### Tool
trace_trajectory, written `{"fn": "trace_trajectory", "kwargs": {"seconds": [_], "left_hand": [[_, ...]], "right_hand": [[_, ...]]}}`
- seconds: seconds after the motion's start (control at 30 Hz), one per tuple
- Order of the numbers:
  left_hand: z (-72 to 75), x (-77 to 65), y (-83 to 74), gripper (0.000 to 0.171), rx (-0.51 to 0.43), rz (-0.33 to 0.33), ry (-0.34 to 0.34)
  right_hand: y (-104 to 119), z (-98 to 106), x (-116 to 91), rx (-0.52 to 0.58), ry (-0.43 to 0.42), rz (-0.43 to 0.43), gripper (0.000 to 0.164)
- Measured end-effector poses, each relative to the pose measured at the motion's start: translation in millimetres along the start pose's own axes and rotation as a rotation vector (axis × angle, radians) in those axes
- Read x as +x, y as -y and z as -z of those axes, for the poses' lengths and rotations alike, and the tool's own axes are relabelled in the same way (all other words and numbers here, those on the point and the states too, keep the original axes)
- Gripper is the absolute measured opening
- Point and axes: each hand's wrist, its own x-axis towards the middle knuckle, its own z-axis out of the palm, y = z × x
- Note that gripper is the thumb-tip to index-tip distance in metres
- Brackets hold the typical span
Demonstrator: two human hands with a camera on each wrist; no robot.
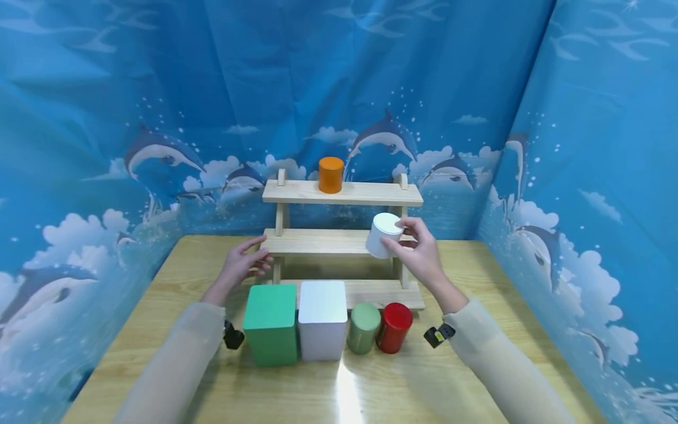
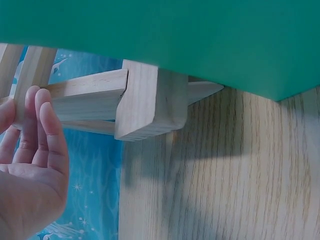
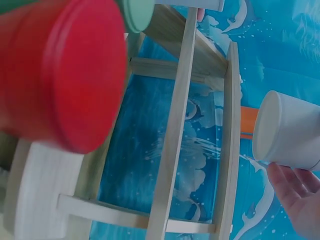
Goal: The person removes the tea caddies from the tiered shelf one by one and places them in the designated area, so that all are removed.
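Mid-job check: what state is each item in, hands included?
right hand: pinching white can
white can: held in the air
left hand: fingers extended, at middle shelf's left end
orange can: upright on top shelf
green box: standing on table
white box: standing on table
pale green can: upright on table
red can: upright on table

From here the green box [image 1: 271,327] and white box [image 1: 322,321] hide part of the lowest shelf [image 1: 378,290]; the right wrist view blurs the red cylinder [image 3: 85,75] and crops the white cylinder [image 3: 290,131] and right hand [image 3: 300,200].
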Motion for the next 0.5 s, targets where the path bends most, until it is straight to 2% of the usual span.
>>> {"fn": "trace_trajectory", "kwargs": {"seconds": [0.27, 0.5], "left_hand": [[1.0, -1.0, -1.3, 0.055, -0.021, -0.007, 0.015], [1.1, -0.6, -0.9, 0.055, -0.019, -0.005, 0.018]], "right_hand": [[-8.7, 9.1, -10.9, -0.020, -0.025, 0.014, 0.035], [-15.7, 18.3, -19.4, -0.026, -0.056, -0.014, 0.036]]}}
